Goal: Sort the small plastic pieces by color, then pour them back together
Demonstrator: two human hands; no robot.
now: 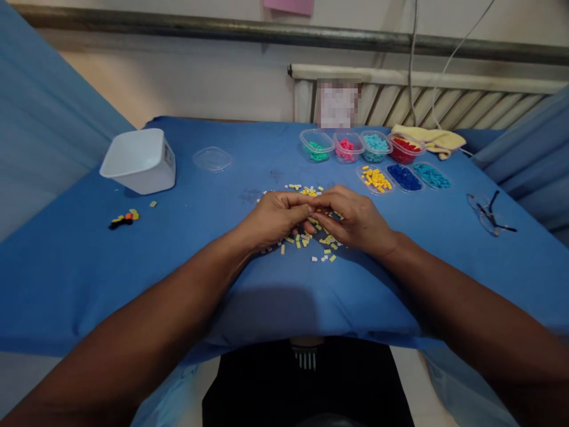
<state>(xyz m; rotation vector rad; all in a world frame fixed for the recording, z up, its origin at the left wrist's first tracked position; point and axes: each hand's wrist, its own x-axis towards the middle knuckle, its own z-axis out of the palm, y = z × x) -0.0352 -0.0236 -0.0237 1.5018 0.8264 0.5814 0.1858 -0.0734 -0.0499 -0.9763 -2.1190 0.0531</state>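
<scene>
Over a loose pile of small yellow and white toy bricks, my two hands meet fingertip to fingertip. The thumb and fingers of my left hand are pinched together. My right hand is also closed in a pinch, its fingertips against those of the left. Whatever lies between the fingertips is hidden or too small to name. Bricks show below and beyond both hands on the blue cloth, and part of the pile is covered by the hands.
Clear tubs hold green, pink, light blue and red pieces. Shallow trays hold orange-yellow and blue pieces. Left are a white container, a clear lid and a black-and-yellow cluster. Glasses lie right.
</scene>
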